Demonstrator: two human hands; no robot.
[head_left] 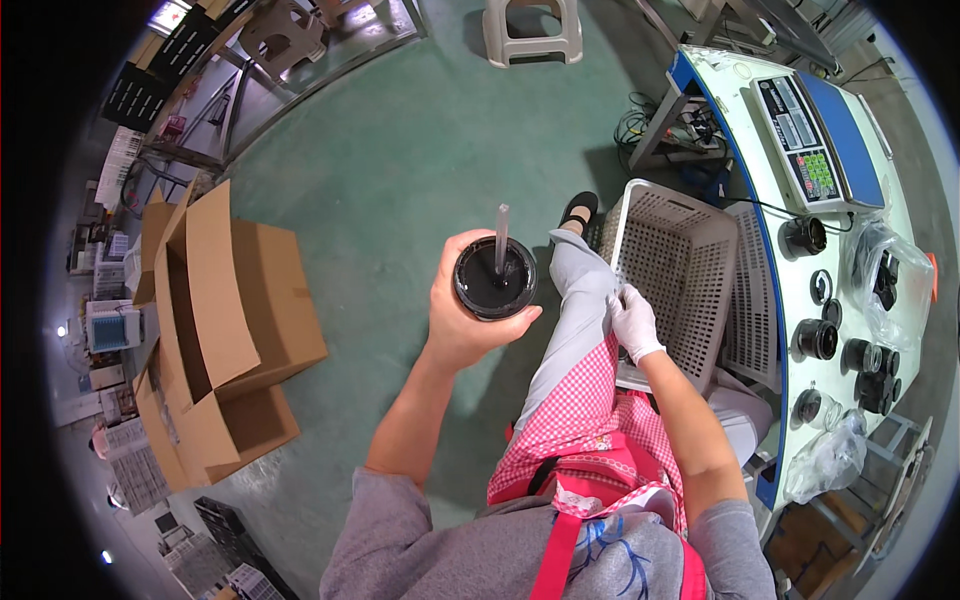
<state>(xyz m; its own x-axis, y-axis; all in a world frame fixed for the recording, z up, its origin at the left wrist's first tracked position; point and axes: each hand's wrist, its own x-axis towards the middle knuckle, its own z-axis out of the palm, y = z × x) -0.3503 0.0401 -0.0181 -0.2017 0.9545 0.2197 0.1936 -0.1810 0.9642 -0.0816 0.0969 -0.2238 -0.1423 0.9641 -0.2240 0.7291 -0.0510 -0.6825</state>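
Observation:
My bare left hand [462,318] is wrapped around a round open jar [518,306]. Black, glossy contents fill it, and a clear stick [502,235] stands upright in them. Down by my leg, my right hand [635,323] wears a white glove. Its fingers are bent together against the grey trouser leg [578,310], close to the rim of a grey plastic basket [690,215]. What those fingers grip, if anything, is hidden.
A white worktable [745,120] on the right holds a counting scale [810,150], several black jars [817,339] and plastic bags [895,280]. Open cardboard boxes [270,300] stand on the left. A plastic stool [533,47] is ahead; cables [640,125] lie under the table.

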